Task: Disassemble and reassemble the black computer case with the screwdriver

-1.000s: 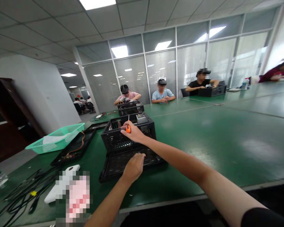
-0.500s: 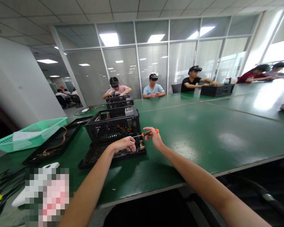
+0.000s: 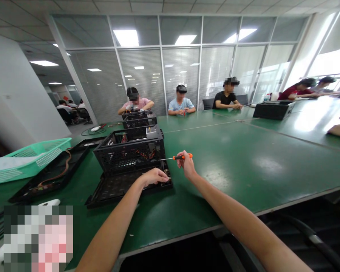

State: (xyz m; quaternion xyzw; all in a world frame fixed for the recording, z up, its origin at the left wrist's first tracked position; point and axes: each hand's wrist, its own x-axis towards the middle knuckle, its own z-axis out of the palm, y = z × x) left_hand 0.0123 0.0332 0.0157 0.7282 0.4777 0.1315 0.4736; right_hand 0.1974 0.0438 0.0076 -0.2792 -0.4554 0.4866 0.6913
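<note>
A screwdriver (image 3: 179,157) with an orange and black handle is in my right hand (image 3: 187,164), its fingers wrapped round the handle. The thin shaft points left, and its tip ends in front of the black computer case (image 3: 127,151). I cannot tell whether the tip touches the case. My left hand (image 3: 155,176) is over the right end of a black panel (image 3: 113,187) lying in front of the case. Its thumb and fingers are pinched together at the small parts (image 3: 167,177) on that end; whatever is between them is too small to make out.
More open cases (image 3: 138,120) stand in a row behind the first one. Left are a green basket (image 3: 34,155) and another black panel (image 3: 52,175) with a brown cable. Co-workers sit across the green table (image 3: 229,151); a closed black case (image 3: 272,109) is at far right.
My left hand has moved right to the panel's end, its fingers now pinched there. The screwdriver tip has risen away from my left hand. The view has shifted slightly.
</note>
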